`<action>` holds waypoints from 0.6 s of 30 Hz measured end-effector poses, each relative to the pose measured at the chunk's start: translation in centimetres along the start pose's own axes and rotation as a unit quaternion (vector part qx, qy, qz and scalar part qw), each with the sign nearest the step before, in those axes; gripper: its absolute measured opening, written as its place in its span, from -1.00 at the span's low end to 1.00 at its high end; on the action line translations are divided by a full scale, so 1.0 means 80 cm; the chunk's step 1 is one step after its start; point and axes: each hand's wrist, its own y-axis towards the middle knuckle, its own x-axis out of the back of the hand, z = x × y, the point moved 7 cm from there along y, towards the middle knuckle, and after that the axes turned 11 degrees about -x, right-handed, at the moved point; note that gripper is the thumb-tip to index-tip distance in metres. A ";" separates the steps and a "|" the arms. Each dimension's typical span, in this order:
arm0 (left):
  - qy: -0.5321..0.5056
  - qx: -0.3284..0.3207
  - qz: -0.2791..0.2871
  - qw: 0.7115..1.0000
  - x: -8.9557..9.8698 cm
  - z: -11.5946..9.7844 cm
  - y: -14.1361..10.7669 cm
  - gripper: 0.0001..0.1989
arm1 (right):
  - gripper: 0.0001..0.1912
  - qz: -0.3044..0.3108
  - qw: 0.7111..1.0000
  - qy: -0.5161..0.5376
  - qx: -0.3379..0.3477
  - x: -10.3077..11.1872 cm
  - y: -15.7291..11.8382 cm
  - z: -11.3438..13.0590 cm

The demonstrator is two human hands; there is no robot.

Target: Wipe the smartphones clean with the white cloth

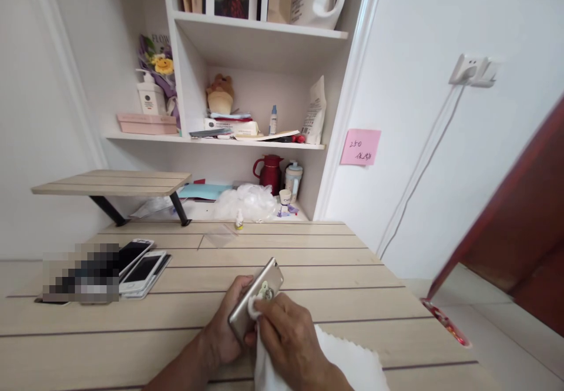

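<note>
Over the slatted tabletop (335, 273) | gold phone (254, 290) tilts, back upward, probably to expose that face | left hand (227, 326) wraps its sides, seemingly as a brace | right hand (286, 326), tightly closed, pinches bunched white cloth (346, 356) against the back

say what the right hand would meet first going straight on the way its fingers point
Most likely the back of the gold phone, just beyond the white cloth pinched in the right hand; any gap is hard to judge.
</note>
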 end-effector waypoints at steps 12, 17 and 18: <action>0.043 -0.017 -0.033 0.998 0.005 -0.001 -0.001 -0.61 | -0.71 -0.012 1.000 0.012 -0.012 0.002 0.001 -0.002; 0.057 -0.020 -0.017 0.998 0.003 -0.001 0.000 -0.62 | -0.69 -0.046 0.998 0.003 -0.043 0.008 0.001 -0.008; 0.058 -0.018 -0.019 0.998 0.005 0.000 0.001 -0.61 | -0.71 -0.036 0.998 0.012 -0.041 0.006 0.001 -0.007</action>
